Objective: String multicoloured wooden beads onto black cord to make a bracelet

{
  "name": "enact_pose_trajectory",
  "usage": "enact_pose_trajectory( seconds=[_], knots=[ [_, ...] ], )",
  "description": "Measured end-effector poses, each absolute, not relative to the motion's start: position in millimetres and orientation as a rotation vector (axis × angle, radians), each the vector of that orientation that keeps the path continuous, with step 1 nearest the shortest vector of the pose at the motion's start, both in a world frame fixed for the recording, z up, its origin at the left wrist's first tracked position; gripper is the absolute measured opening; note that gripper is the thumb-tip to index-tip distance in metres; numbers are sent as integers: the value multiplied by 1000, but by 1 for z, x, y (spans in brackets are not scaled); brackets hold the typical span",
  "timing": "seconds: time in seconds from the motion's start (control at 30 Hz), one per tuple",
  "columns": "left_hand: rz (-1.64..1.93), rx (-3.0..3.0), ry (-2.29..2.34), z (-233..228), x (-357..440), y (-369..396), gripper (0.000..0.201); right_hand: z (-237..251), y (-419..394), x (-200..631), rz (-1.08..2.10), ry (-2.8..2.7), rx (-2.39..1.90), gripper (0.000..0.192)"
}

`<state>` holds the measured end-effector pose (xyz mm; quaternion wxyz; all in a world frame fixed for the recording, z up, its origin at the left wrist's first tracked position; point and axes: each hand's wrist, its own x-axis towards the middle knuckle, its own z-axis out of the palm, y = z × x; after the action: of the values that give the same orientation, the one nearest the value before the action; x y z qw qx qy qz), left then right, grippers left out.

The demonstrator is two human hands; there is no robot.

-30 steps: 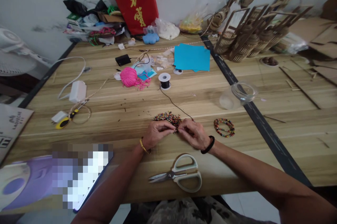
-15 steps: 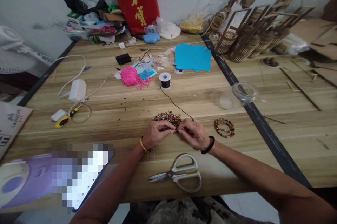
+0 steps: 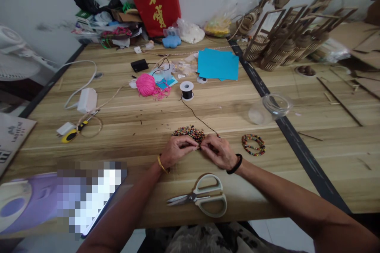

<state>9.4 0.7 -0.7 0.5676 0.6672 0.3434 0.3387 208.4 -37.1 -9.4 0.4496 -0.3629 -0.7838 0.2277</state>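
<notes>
My left hand pinches thumb and forefinger together at the front edge of a heap of small multicoloured beads. What sits between those fingertips is too small to make out, possibly a bead. My right hand is closed in a pinch, its fingertips almost meeting the left ones. A thin black cord runs from a white spool to my right hand, whose fingers hide its end. Right of that hand lies a coiled string of coloured beads. White-handled scissors rest in front of both hands.
A phone and a purple object lie at the front left. Pink yarn, blue sheets and a clear plastic jar stand farther back. Wooden lantern-like frames crowd the back right. A yellow-handled tool lies left.
</notes>
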Motion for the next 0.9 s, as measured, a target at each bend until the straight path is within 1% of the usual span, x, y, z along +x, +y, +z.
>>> enact_pose_trajectory(
  seconds=[0.9],
  knots=[
    [814,1632,785,4,10,1,21,-7,-37,208,560,-1941,-900,7]
  ],
)
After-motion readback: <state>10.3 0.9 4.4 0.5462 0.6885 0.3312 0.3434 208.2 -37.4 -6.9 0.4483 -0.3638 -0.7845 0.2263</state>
